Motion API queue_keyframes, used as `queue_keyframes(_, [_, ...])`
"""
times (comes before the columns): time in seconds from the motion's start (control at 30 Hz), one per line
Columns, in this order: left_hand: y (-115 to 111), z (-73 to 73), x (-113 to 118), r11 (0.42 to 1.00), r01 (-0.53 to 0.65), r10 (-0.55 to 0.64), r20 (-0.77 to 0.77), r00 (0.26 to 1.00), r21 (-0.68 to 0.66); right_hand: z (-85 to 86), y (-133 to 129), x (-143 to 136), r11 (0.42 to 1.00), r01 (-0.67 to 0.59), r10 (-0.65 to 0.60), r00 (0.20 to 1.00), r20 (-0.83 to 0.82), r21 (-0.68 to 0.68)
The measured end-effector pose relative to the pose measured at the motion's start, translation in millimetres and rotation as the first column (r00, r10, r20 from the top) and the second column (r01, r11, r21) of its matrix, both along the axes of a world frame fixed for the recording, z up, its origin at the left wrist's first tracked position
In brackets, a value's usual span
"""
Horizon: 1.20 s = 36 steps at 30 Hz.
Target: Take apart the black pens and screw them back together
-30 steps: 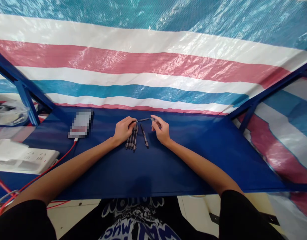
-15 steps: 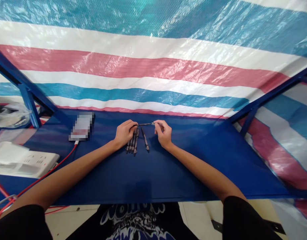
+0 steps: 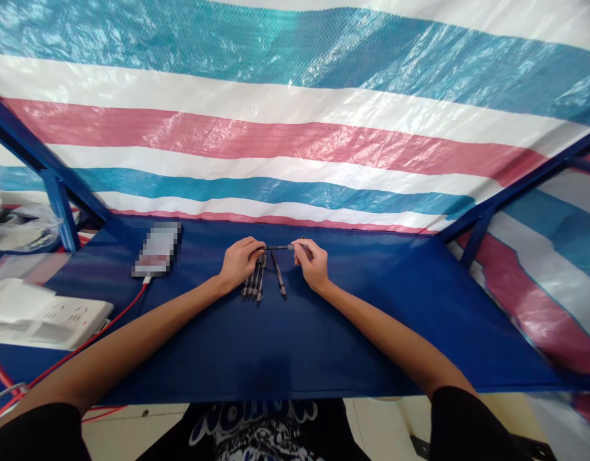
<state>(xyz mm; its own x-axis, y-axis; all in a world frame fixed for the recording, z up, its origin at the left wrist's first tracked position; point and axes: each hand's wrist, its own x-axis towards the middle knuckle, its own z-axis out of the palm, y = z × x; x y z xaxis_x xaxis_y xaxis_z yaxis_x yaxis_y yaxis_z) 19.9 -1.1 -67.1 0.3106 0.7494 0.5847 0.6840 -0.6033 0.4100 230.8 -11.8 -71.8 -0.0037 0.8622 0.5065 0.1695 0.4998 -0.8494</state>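
Between my hands a dark pen [image 3: 278, 248] lies crosswise, just above the tops of the other pens. My left hand [image 3: 240, 261] is closed on its left end, beside a row of several dark pens [image 3: 253, 282]. The fingers of my right hand [image 3: 314, 262] pinch its right end. One single pen [image 3: 279, 276] rests at a slant on the blue table [image 3: 333, 346], to the right of the row and below the held pen.
A phone-like blurred device [image 3: 158, 250] with a red cable [image 3: 117, 328] lies at the left. Nearer is a white power strip [image 3: 77, 315]. Plastic bags [image 3: 23, 224] sit at the far left. A striped sheet [image 3: 285, 141] hangs behind, between blue frame bars [image 3: 477, 240].
My right hand's fingers have moved slightly left and now meet the right end of the held pen more closely. The whole view has shifted a little downward in the picture.
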Motion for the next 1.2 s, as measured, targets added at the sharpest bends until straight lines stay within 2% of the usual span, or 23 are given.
queue_keyframes(0.27, [1.0,-2.0,-0.6,1.0,0.01,-0.01,0.0,1.0,0.01,2.6,-1.6,-1.0,1.0,-0.023,0.023,0.998,0.066,-0.001])
queue_keyframes(0.87, [1.0,-1.0,-0.8,0.999,0.035,-0.036,0.035,0.999,0.041,2.3,0.4,-1.5,0.996,-0.08,0.081,0.997,0.02,-0.036])
queue_keyframes(1.2, [0.9,-4.0,-1.3,0.992,0.065,-0.072,0.06,0.996,0.109,4.3,-1.2,-1.1,0.989,-0.139,0.142,0.987,0.068,-0.052])
